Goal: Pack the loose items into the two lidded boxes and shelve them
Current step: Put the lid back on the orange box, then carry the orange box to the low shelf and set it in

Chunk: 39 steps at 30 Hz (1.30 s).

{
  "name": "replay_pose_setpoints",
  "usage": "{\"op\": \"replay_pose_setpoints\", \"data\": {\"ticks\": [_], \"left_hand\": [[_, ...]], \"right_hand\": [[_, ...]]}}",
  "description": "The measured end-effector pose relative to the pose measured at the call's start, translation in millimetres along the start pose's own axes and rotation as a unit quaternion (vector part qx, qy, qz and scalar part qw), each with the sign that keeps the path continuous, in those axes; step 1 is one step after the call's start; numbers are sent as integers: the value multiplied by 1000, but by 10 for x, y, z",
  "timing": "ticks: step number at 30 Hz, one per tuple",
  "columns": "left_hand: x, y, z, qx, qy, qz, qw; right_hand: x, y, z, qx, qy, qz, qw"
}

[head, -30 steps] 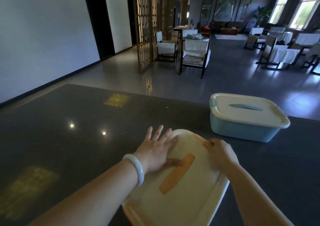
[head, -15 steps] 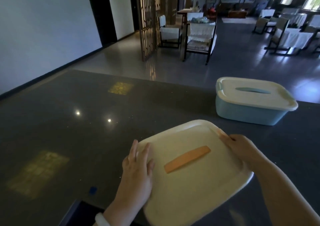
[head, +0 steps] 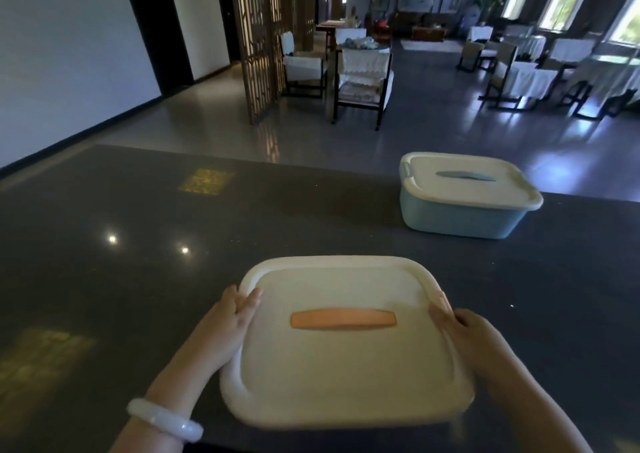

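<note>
A box with a cream lid and an orange handle strip point(head: 346, 348) sits close to me on the dark counter. My left hand point(head: 228, 324) grips its left rim, thumb on top of the lid. My right hand point(head: 467, 334) grips the right rim by an orange clip. The box body under the lid is hidden. A second box, light blue with a cream lid and a blue handle point(head: 464, 196), stands shut at the far right of the counter, apart from both hands.
The dark polished counter point(head: 138, 262) stretches left and far, ending at a far edge above a grey floor. Beyond stand chairs point(head: 363, 74), a wooden lattice screen point(head: 259, 36) and cloth-covered tables point(head: 540, 71).
The orange-handled box turned from a slant to square in front of me. My left hand slid off the lid top to its left rim; my right hand stays at the right rim.
</note>
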State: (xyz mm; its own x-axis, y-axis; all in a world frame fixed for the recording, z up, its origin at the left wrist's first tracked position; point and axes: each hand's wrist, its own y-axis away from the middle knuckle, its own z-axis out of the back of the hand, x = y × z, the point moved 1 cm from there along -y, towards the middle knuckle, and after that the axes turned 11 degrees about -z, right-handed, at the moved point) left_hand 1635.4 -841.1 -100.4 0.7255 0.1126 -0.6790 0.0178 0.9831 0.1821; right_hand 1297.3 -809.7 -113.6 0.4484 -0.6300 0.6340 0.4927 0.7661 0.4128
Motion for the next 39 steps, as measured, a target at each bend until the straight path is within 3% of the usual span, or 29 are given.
{"op": "replay_pose_setpoints", "data": {"ticks": [3,8,15,20,30,39], "left_hand": [[49,106,-5,5,7,14,1000],[129,79,16,-6,-33,-22,999],[31,-90,-4,-45,-14,-55,997],[-248,-165,-155,-17,46,-103,993],[-1791,124,-1310,141,155,-205,956],[-3456,1240,-3159,235,247,-274,899]], "right_hand": [[-9,51,-43,-35,-16,-9,999],[-4,142,-55,-26,-35,-40,998],[-167,427,-105,-59,-147,-74,984],[-453,637,79,-87,-248,-122,957],[-1708,1080,1300,-183,-384,-191,885],[-3459,1632,2946,-354,-416,-182,818]]}}
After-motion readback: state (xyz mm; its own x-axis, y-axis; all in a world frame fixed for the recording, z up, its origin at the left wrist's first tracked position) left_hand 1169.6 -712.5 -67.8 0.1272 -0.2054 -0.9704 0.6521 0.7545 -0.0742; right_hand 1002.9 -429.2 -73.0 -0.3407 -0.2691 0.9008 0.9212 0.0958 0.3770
